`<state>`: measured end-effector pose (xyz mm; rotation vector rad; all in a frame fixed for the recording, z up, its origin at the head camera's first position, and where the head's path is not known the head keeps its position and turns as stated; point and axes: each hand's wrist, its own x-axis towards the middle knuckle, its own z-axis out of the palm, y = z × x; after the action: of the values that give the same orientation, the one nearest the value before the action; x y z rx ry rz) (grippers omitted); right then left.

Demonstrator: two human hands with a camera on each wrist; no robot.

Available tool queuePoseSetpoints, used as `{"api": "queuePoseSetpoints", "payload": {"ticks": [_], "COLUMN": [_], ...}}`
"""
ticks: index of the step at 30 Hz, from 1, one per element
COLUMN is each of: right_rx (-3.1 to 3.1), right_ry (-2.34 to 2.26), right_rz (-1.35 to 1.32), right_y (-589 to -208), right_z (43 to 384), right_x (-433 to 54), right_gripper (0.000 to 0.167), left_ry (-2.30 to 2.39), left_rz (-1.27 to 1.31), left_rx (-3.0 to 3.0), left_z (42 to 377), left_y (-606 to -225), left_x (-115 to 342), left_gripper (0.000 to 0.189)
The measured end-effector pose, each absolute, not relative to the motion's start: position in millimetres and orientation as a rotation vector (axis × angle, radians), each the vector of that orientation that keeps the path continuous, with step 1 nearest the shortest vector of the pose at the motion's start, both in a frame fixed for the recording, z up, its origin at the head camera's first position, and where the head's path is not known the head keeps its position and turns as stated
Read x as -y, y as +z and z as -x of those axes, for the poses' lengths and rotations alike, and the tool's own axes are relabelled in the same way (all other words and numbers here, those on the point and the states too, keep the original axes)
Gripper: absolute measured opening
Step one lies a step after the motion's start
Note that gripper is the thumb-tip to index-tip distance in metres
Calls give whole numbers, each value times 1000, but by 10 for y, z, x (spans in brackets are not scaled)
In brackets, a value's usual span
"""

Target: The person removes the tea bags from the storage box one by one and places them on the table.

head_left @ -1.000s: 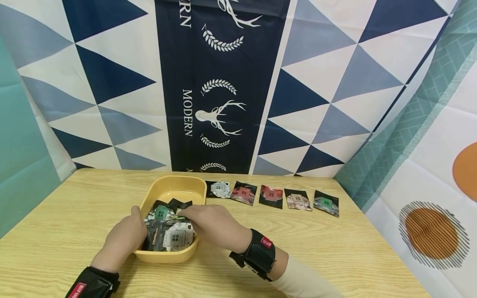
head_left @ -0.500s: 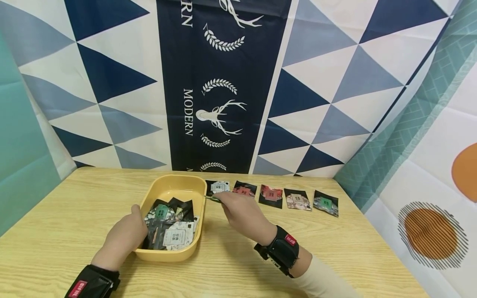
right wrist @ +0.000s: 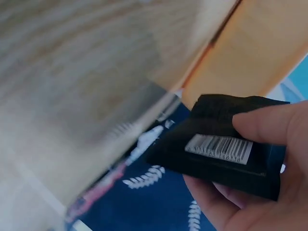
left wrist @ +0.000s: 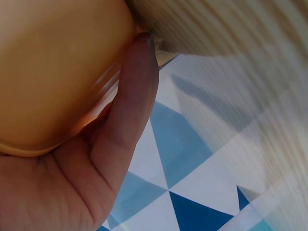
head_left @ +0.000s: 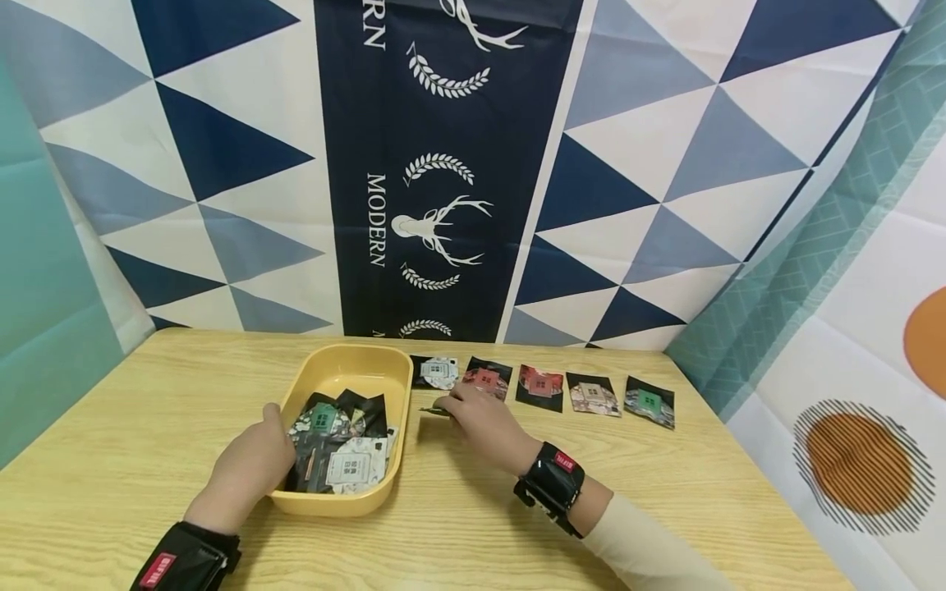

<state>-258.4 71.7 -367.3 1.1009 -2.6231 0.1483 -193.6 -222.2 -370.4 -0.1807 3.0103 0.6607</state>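
Note:
My left hand (head_left: 251,468) grips the left side of a yellow plastic tub (head_left: 336,506), with a finger running along its outer wall in the left wrist view. Inside the tub lie several black sachets with printed labels, among them a white-labelled sachet (head_left: 353,468) and a green-labelled one (head_left: 323,419). Just right of the tub, my right hand (head_left: 491,427) pinches a small black sachet (right wrist: 214,122) between thumb and fingers, above the table. Its barcode side faces the right wrist camera; from the head it shows almost edge-on.
Along the back of the wooden table (head_left: 591,492) runs a row of sachets: a white-and-grey sachet (head_left: 436,372), two red-labelled ones, a beige-labelled sachet (head_left: 593,394) and a green-labelled sachet (head_left: 649,402). A patterned cloth (head_left: 424,164) hangs behind the table.
My right hand has lifted a sachet out of the tub and carried it right, past the tub's rim. The left hand has stayed on the tub.

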Motion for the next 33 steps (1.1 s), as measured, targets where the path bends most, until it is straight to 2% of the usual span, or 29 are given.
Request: {"api": "queuePoseSetpoints", "payload": {"ticks": [15, 25, 33], "right_rx": [2833, 3009, 3016], "right_ry": [323, 368, 227], "right_rz": [-1219, -1257, -1277], "right_y": [-3804, -3747, -3754], "right_z": [2841, 2850, 2830], "right_x": [-760, -777, -765], "right_gripper": [32, 41, 46], "left_ry": [676, 684, 686], "left_rz": [188, 182, 168], "left_rx": [-3006, -3007, -3014], "left_z": [1928, 1934, 1932], "left_y": [-3693, -3693, -3701], "left_x": [2216, 2228, 2228], "left_gripper": [50, 49, 50]}}
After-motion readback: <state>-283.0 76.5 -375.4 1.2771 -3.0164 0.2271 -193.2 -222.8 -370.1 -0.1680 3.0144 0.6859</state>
